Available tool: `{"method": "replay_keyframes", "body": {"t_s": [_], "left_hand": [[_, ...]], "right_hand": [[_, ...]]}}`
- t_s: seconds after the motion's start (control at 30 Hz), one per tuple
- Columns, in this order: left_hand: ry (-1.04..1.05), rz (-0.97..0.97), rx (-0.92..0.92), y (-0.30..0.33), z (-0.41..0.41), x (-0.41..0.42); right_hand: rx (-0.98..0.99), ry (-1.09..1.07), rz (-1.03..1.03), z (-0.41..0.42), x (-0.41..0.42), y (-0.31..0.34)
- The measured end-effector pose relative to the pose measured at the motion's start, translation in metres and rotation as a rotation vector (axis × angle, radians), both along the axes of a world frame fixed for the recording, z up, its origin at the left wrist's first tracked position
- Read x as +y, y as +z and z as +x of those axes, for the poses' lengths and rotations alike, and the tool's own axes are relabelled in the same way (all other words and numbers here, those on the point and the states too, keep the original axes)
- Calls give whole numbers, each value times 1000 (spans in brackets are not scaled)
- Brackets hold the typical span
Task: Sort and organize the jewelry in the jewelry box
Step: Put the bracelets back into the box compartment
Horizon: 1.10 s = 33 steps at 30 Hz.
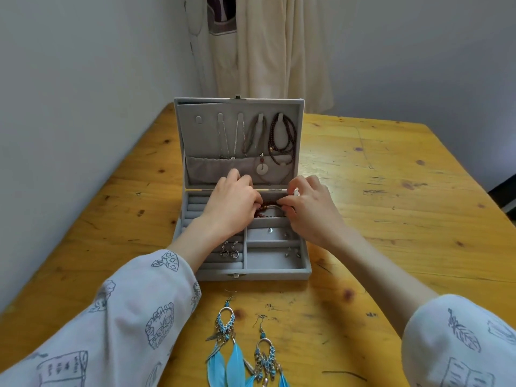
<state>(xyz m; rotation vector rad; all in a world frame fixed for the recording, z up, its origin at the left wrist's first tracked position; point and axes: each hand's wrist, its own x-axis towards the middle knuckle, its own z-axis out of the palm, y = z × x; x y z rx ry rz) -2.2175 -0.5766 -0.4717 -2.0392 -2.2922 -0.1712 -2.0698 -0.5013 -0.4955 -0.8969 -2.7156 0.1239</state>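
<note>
While both hands meet at mid-frame over the open jewelry box (279,275), the left hand (233,201) and right hand (307,208) pinch a red bead bracelet (265,212), probably to coil it into the rear compartment. Feather earrings (245,344) wait at the bottom of the frame, likely next. No writing is readable.

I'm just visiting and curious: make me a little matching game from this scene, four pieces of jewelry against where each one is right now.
Things:
1. feather earrings
2. dark bead necklace
3. red bead bracelet
4. small silver earrings

Places:
A. hanging on a hook in the lid
B. between both hands, in the tray's far compartment
C. on the table in front of the box
D. in a near-left tray compartment

Pairs: 1-C, 2-A, 3-B, 4-D
</note>
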Motion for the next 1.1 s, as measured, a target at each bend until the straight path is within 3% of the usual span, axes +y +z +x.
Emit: {"method": "replay_keyframes", "body": {"t_s": [0.1,0.33,0.53,0.73,0.8,0.9,1.1], "left_hand": [[18,-10,-39,4,5,-6],[-19,141,-354,20,58,-45],[-113,14,-545,11,139,-86],[-216,-182,-540,-15,201,-110],[-236,-260,-444,-22,215,-111],[-251,-402,-273,-30,226,-111],[-240,-420,-222,-38,231,-113]], "right_hand": [[12,-38,-108,4,-4,4],[327,-161,-342,55,-51,19],[391,-302,-450,138,-106,17],[347,-429,-415,218,-133,12],[338,-485,-390,245,-136,14],[266,-669,-356,283,-132,9],[50,-1029,-369,323,-122,-2]]}}
